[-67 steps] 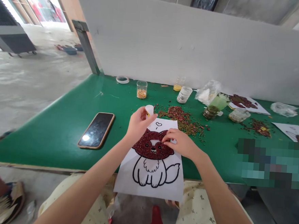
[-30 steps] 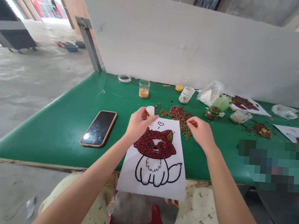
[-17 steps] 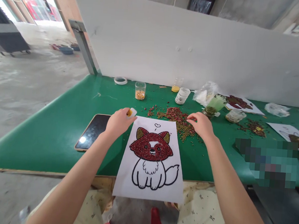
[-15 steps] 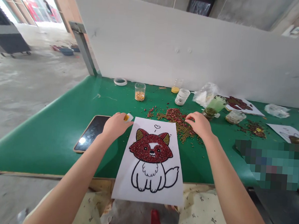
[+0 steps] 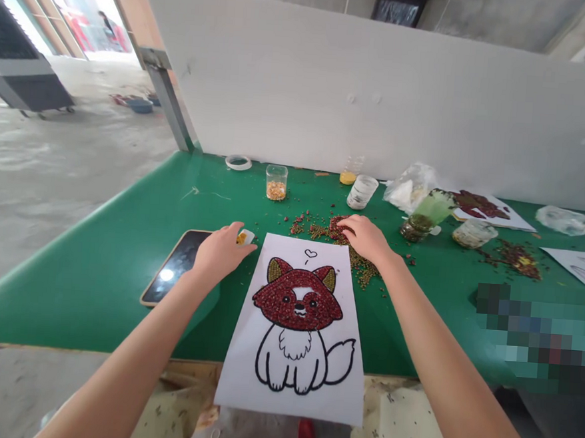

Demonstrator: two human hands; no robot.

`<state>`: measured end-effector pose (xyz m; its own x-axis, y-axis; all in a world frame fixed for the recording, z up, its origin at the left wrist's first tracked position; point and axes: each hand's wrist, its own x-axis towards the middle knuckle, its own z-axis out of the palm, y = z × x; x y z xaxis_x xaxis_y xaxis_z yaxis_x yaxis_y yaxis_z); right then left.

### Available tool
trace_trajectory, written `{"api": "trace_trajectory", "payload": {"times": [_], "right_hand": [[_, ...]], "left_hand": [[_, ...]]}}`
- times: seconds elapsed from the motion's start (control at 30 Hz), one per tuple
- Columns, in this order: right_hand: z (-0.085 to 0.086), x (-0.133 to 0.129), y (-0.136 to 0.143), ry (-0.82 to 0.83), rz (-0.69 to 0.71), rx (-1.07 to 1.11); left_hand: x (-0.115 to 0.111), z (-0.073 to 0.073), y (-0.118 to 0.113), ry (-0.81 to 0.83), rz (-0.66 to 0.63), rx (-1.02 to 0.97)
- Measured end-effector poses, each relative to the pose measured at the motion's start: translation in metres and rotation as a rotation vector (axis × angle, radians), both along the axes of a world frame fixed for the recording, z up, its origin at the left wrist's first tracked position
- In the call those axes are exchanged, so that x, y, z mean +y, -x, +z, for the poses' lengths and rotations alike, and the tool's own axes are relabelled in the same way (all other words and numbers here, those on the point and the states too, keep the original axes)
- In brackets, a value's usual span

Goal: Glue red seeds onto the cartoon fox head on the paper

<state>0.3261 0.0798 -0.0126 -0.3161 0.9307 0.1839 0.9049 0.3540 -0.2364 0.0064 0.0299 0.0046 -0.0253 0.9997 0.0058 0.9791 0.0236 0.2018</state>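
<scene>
Head view, near to far: your lap in pale patterned cloth sits under the table edge, and the paper sheet (image 5: 294, 339) with a fox outline overhangs that edge toward you. The fox's body and tail are bare black outline; its head is filled with dark red beans and its ears with yellow-green ones, a small heart drawn above.

Your left hand (image 5: 218, 252) rests on the green table (image 5: 94, 258) just beside the sheet's upper left corner, fingers curled closed around a small white glue bottle (image 5: 245, 236) with a yellow tip, which pokes out past your fingertips. A phone (image 5: 173, 267) lies face up just left of that hand, partly under your wrist.

Your right hand (image 5: 365, 237) reaches past the sheet's upper right corner, palm down, fingers bent and touching the loose bean pile (image 5: 344, 239) of red and green beans; whether anything is pinched between them cannot be told.

Farther back stand a clear cup of yellow kernels (image 5: 276, 182), a white cup (image 5: 361, 192), a tipped green cup (image 5: 426, 213), a crumpled plastic bag (image 5: 410, 184) and a tape ring (image 5: 239, 162), all short of the white partition board (image 5: 381, 92). At far right lie another bean-covered sheet (image 5: 483, 209) and a second scatter of beans (image 5: 515, 254).
</scene>
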Motion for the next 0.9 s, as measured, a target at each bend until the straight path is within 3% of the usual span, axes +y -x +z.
{"api": "trace_trajectory", "payload": {"times": [0.2, 0.37, 0.57, 0.9], "right_hand": [[-0.012, 0.003, 0.008, 0.076, 0.074, -0.002], [-0.008, 0.002, 0.003, 0.097, 0.074, 0.02], [0.002, -0.003, -0.004, 0.1, -0.009, -0.012], [0.003, -0.006, -0.009, -0.013, -0.14, -0.028]], "left_hand": [[0.002, -0.008, 0.002, -0.018, -0.083, 0.094], [0.003, -0.01, 0.0, -0.024, -0.096, 0.112], [0.003, -0.01, -0.004, -0.018, -0.101, 0.102], [-0.001, -0.007, -0.008, -0.025, -0.147, 0.119]]}}
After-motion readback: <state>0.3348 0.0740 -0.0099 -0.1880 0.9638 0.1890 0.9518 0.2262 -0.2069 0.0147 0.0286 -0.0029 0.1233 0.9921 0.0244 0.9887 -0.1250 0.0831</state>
